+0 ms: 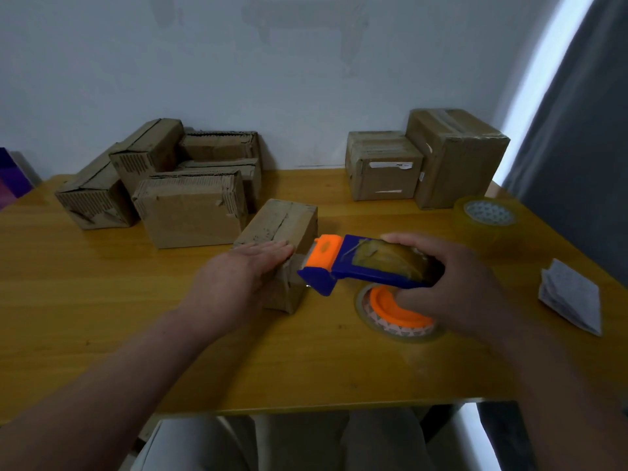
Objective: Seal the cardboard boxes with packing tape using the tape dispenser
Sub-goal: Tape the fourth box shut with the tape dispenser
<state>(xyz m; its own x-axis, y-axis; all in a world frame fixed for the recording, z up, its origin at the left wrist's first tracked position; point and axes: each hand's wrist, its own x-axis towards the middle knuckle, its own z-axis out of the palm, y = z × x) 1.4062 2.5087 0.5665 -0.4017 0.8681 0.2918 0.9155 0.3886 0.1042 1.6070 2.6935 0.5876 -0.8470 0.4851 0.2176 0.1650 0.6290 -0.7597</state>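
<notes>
Our left hand (238,270), fingers (272,249) flat and together, pins the box (263,227) on the desk (136,334); our right hand (458,283) clamps its fingers round the tape dispenser (370,263) at the box's near corner, and if the box skids, tape likely strays off the seam (281,223).

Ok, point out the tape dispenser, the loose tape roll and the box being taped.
tape dispenser (370,278), head view, blue frame.
loose tape roll (474,232), head view, clear outer side.
box (282,219), head view, top face.

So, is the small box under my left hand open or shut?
Shut: the small box has its flaps down, meeting at a seam, under the left hand.
</notes>
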